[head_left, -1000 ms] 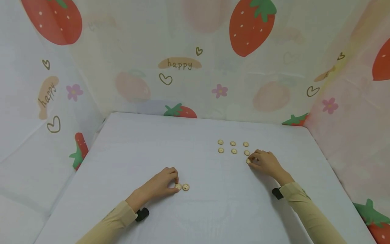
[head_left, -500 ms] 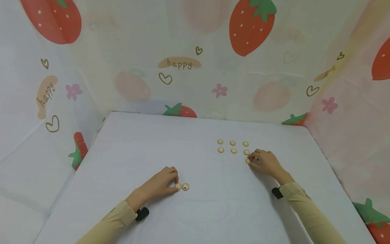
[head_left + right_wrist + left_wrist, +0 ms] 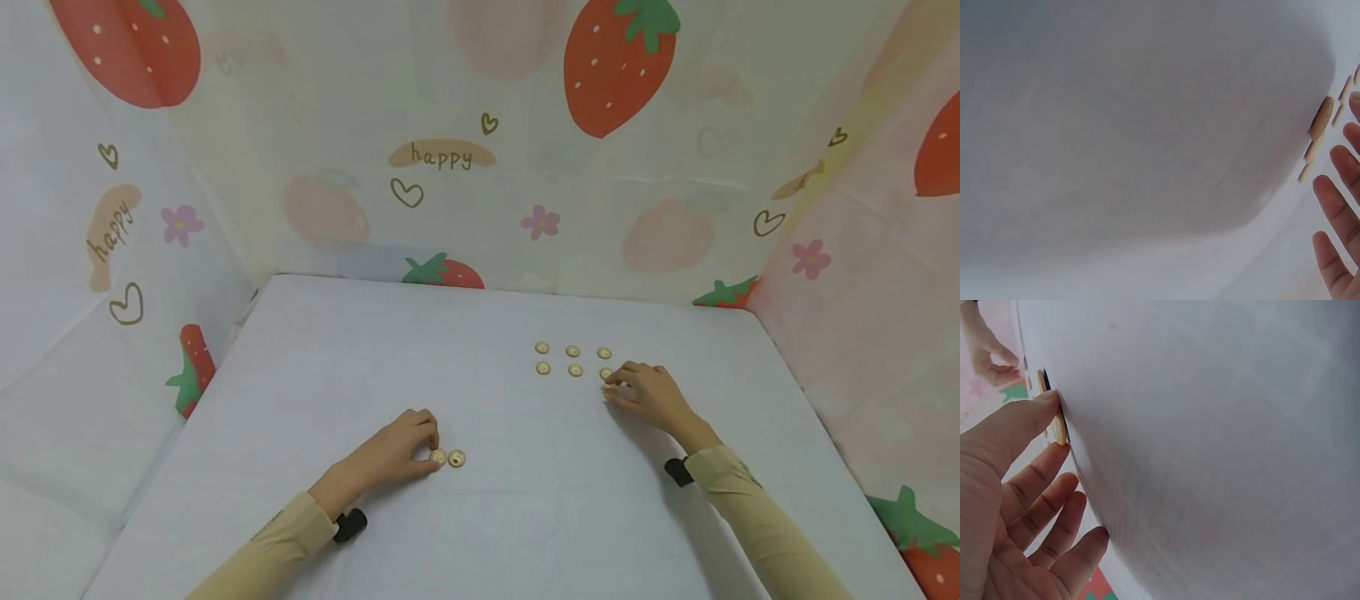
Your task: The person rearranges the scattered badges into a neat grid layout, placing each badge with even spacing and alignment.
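On the white-covered table, my left hand [image 3: 393, 450] pinches a round, pale wooden button [image 3: 438, 457] between thumb and forefinger. The left wrist view shows the thumb against that button [image 3: 1059, 430], with the forefinger at its edge. Just right of it lies a second button [image 3: 457, 458]. Farther back on the right, my right hand [image 3: 652, 398] hovers around a button [image 3: 607, 392], largely covered by the fingers. In the right wrist view its fingers are spread, apart from the nearest button [image 3: 1322, 119]. Beside this hand lies another button [image 3: 606, 373].
Several more buttons, such as the back-row middle button [image 3: 573, 352], lie flat in rows left of the right hand. The white table [image 3: 525, 525] is bordered by curtains [image 3: 337, 125] printed with strawberries. A dark device [image 3: 350, 526] sits at the left wrist.
The right hand's fingers have loosened from the button and parted, and the hand has shifted slightly left and back. The left hand stays in place on its button.
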Demonstrator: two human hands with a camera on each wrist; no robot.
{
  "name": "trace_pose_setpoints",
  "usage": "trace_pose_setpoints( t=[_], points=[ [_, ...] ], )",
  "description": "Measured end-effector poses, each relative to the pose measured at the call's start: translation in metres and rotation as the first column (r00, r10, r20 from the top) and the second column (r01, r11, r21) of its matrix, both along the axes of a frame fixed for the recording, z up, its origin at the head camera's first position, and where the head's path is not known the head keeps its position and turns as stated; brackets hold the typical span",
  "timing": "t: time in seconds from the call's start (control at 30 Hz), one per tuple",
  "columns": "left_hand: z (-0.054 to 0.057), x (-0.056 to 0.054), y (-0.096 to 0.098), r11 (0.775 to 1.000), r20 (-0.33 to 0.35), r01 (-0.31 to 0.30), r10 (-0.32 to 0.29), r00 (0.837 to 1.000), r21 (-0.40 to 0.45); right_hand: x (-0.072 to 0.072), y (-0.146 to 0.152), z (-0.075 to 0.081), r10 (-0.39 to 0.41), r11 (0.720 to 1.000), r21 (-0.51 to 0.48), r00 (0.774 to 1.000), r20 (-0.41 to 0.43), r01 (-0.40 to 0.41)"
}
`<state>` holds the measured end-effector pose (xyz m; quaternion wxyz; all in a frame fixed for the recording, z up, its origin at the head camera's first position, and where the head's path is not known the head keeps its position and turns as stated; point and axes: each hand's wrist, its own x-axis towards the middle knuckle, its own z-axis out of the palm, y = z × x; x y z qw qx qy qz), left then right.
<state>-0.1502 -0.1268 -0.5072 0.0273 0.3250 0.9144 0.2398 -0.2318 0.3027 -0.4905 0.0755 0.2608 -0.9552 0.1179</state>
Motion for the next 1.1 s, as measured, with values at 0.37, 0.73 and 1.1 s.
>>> trace_pose_setpoints(
  t=[0.37, 0.73, 1.1],
  points=[
    [0.000, -0.001, 0.001, 1.000, 0.001, -0.006, 0.006, 1.000, 0.010, 0.003, -0.022, 0.003, 0.054, 0.998, -0.015, 0.999, -0.007, -0.054],
    [-0.002, -0.002, 0.001, 1.000, 0.009, 0.000, 0.000, 1.000, 0.012, 0.004, -0.051, 0.001, 0.134, 0.991, 0.006, 0.991, 0.032, -0.134],
    [-0.001, -0.002, 0.001, 1.000, 0.017, 0.001, -0.001, 1.000, 0.007, 0.005, -0.079, 0.000, 0.215, 0.977, -0.020, 0.976, 0.038, -0.214]
  ],
)
